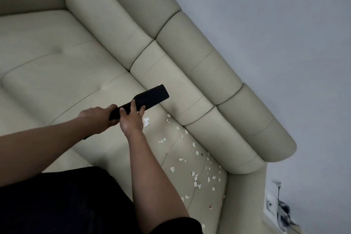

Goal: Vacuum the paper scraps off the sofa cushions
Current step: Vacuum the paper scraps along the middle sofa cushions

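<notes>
The 2 hands, left hand and right hand, grip the black nozzle (paper scraps nearby).

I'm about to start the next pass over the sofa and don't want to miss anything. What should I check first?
1. Both hands hold the nozzle: ok. The left hand and right hand grip its black neck.
2. Nozzle over the mess: not ok. The paper scraps lie to its right on the seat cushion, toward the armrest.
3. Nozzle mouth flat on the cushion: cannot tell, its underside is hidden.
4. Suction running: cannot tell.
5. Way to the scraps free of other things: ok.
</notes>
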